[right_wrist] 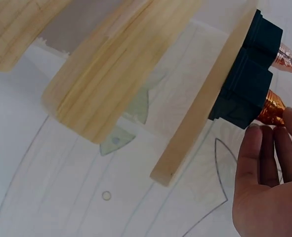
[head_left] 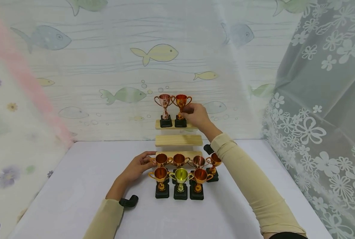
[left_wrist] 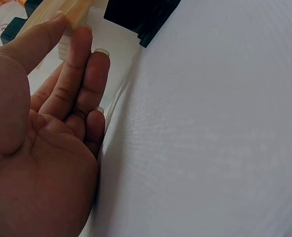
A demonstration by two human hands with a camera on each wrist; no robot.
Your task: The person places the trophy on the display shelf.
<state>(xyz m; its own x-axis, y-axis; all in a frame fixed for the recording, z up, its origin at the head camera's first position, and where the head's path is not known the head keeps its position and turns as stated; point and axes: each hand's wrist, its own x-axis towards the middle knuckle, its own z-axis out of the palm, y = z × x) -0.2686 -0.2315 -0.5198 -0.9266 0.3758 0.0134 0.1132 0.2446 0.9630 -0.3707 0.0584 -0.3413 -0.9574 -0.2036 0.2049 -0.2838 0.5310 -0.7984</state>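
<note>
On the top tier of a wooden step stand (head_left: 179, 140), a copper-coloured trophy cup (head_left: 165, 103) and an orange-gold trophy cup (head_left: 181, 101) stand upright side by side on black bases. My right hand (head_left: 197, 116) pinches the orange-gold cup by its stem; its base (right_wrist: 244, 94) is at the top plank in the right wrist view. My left hand (head_left: 137, 166) holds the left end of the bottom tier, thumb and forefinger at the plank's end (left_wrist: 78, 14) in the left wrist view. The middle tier bears nothing.
In front of the stand, several trophy cups cluster on the white table (head_left: 75, 186), among them a yellow-gold cup (head_left: 181, 176). Another cup (head_left: 214, 162) stands at their right, partly under my right forearm. A fish-patterned curtain (head_left: 117, 66) hangs behind the stand.
</note>
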